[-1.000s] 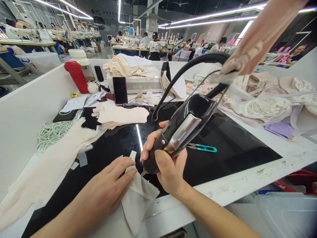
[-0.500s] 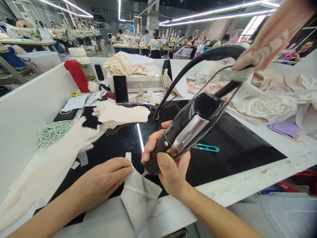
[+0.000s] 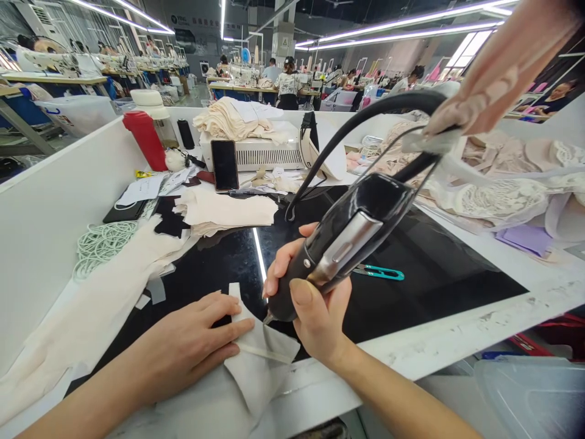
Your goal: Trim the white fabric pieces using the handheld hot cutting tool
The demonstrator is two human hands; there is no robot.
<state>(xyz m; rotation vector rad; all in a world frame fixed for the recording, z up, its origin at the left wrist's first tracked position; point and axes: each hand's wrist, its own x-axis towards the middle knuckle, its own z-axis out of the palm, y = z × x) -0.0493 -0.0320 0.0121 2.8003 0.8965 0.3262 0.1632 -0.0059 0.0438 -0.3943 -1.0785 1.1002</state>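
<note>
My right hand (image 3: pixel 320 311) is wrapped round a black handheld power tool (image 3: pixel 340 235) with a silver lever, tilted with its narrow metal tip down. The tip meets the edge of a pale grey-white fabric piece (image 3: pixel 258 372), which has a cream strip across it. My left hand (image 3: pixel 201 341) lies on that fabric left of the tip, its fingers spread and pressing it against the glossy black tabletop (image 3: pixel 439 268). A black cable (image 3: pixel 361 116) loops up from the tool to a pinkish cloth tie (image 3: pixel 475 103).
Teal thread snips (image 3: pixel 379 272) lie right of the tool. Cream fabric pieces (image 3: pixel 233 210), green cord (image 3: pixel 103 244) and a phone (image 3: pixel 224 164) are on the left and back. Lace garments (image 3: pixel 503 195) are heaped at right. White walls (image 3: pixel 59 164) edge the table; people work at machines beyond.
My left hand's fingers have spread apart and reached slightly right across the fabric, closer to the tip. My right hand and the tool have hardly moved.
</note>
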